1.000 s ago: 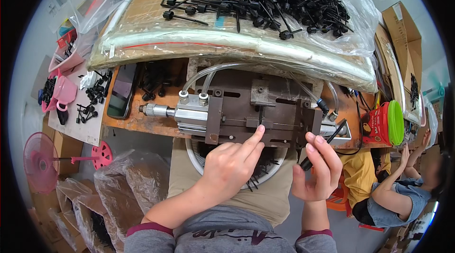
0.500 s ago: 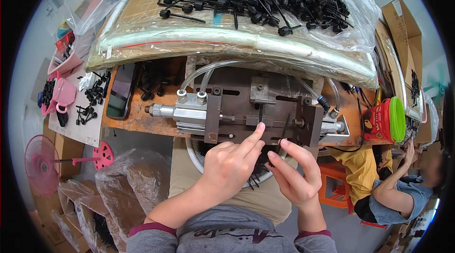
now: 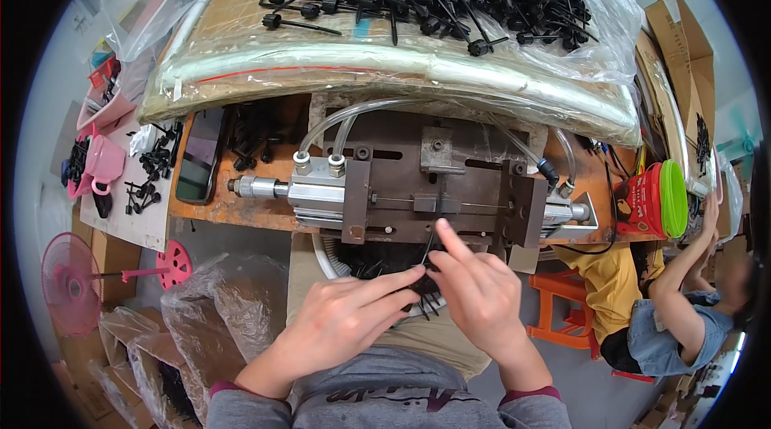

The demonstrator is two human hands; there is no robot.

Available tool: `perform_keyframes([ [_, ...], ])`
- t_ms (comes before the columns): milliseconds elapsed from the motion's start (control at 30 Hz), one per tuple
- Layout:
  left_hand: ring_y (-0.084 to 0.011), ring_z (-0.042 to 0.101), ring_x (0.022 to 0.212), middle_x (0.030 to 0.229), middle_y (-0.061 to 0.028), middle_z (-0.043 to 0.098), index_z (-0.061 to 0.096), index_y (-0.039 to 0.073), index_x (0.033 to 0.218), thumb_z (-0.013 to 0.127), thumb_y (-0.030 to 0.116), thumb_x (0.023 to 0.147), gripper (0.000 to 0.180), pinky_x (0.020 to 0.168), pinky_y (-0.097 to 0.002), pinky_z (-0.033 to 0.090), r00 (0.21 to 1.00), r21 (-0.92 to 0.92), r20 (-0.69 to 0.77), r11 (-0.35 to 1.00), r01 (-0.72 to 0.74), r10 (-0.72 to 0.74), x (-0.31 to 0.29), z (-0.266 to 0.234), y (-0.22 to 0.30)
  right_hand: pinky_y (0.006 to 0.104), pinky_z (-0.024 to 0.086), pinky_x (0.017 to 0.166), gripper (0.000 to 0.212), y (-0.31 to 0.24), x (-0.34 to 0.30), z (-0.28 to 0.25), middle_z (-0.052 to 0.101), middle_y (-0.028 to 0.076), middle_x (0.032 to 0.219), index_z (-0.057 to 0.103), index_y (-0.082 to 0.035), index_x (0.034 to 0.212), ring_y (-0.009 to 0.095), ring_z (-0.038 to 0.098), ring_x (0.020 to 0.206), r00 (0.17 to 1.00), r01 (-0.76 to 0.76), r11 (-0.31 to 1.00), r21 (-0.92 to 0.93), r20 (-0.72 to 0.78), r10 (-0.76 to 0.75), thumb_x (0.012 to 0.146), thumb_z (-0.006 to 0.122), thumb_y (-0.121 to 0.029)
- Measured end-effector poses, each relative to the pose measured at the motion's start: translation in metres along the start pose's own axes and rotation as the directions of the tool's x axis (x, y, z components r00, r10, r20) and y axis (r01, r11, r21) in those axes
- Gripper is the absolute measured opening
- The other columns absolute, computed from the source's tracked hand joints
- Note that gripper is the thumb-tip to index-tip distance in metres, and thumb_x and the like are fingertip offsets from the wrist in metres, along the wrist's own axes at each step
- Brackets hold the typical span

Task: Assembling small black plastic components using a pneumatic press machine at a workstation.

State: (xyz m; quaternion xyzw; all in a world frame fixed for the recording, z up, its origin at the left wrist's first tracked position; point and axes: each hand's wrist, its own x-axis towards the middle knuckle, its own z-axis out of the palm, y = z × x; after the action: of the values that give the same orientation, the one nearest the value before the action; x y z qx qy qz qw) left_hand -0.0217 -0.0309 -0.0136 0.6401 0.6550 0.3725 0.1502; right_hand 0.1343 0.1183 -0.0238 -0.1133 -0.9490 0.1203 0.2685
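Observation:
In front of a dark metal fixture [image 3: 393, 224], my left hand [image 3: 345, 308] is closed, its fingertips pinched on a thin black stem [image 3: 429, 247] that points up toward the fixture. Close by on the right is my right hand [image 3: 480, 292]. Its index finger is stretched out toward the small centre block [image 3: 436, 203], and its thumb is apart from it, near the stem. Whether that fingertip touches the block I cannot tell. A narrow black piece [image 3: 440, 194] stands in the block. Below my fingers, several black stemmed parts [image 3: 381, 260] lie in a round container, partly hidden.
Air cylinders [image 3: 317, 202] flank the fixture, with clear hoses [image 3: 337, 120] curving above. A plastic-wrapped board [image 3: 321, 75] behind bears a heap of black knobbed stems [image 3: 482, 3]. A phone [image 3: 201, 157] lies left. A red and green bucket [image 3: 654, 200] and a seated co-worker [image 3: 675, 308] are right.
My left hand has drawn back from the block down to the stem. My right hand has shifted left, its index finger now by the block. Thin pins now reach the block from both sides.

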Motion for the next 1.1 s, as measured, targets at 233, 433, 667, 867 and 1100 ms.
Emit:
perform_keyframes([
  [233, -0.0161, 0.07, 0.073, 0.125, -0.0098, 0.065, 0.074, 0.003, 0.094, 0.077, 0.005, 0.074, 0.02, 0.065, -0.0279, 0.058, 0.997, -0.172, -0.067, 0.985, 0.012, -0.024, -0.018, 0.004, -0.009, 0.0233, 0.044, 0.058, 0.024, -0.002, 0.012, 0.009, 0.063, 0.022, 0.127, 0.066, 0.002, 0.096, 0.01, 0.055, 0.05, 0.998, 0.012, 0.994, -0.109, 0.055, -0.006, 0.073, 0.064, -0.005],
  [433, -0.0164, 0.07, 0.078, 0.121, -0.0104, 0.066, 0.075, 0.002, 0.095, 0.077, 0.003, 0.074, 0.02, 0.068, -0.0289, 0.059, 0.992, -0.342, -0.121, 0.938, -0.062, 0.022, -0.017, 0.007, -0.015, 0.0243, 0.045, 0.053, 0.022, -0.005, 0.016, 0.0, 0.066, 0.019, 0.123, 0.067, -0.001, 0.094, 0.012, 0.056, 0.049, 0.993, 0.016, 0.989, -0.149, 0.12, 0.002, 0.074, 0.069, -0.008],
  [667, -0.0161, 0.069, 0.08, 0.116, -0.0048, 0.067, 0.076, 0.005, 0.097, 0.077, 0.006, 0.078, 0.02, 0.069, -0.0292, 0.058, 0.999, -0.398, 0.05, 0.917, 0.021, -0.001, -0.041, 0.019, -0.028, 0.029, 0.049, 0.053, 0.017, 0.015, 0.079, -0.028, 0.069, 0.009, 0.088, 0.067, -0.003, 0.096, 0.018, 0.06, 0.054, 0.972, -0.117, 0.958, 0.262, -0.168, 0.165, 0.082, 0.075, -0.009],
  [867, -0.0218, 0.069, 0.085, 0.118, -0.0047, 0.068, 0.073, 0.012, 0.109, 0.079, 0.016, 0.076, 0.035, 0.072, -0.0316, 0.058, 0.999, -0.118, 0.049, 0.993, -0.016, 0.022, -0.034, 0.061, -0.039, 0.0415, 0.05, 0.076, 0.025, 0.077, 0.16, -0.035, 0.063, 0.011, 0.095, 0.069, -0.006, 0.096, 0.032, 0.063, 0.087, 0.933, -0.149, 0.989, -0.012, -0.334, 0.136, 0.076, 0.078, -0.019],
  [1100, -0.0187, 0.069, 0.081, 0.12, -0.0156, 0.065, 0.062, 0.001, 0.127, 0.085, 0.006, 0.069, 0.063, 0.075, -0.0294, 0.057, 0.997, -0.18, -0.011, 0.981, 0.067, -0.07, -0.033, 0.068, -0.019, 0.0411, 0.052, 0.075, 0.017, 0.088, 0.169, -0.013, 0.064, 0.011, 0.084, 0.067, -0.006, 0.079, 0.031, 0.064, 0.086, 0.889, -0.241, 0.968, 0.068, -0.385, 0.248, 0.075, 0.075, -0.021],
])
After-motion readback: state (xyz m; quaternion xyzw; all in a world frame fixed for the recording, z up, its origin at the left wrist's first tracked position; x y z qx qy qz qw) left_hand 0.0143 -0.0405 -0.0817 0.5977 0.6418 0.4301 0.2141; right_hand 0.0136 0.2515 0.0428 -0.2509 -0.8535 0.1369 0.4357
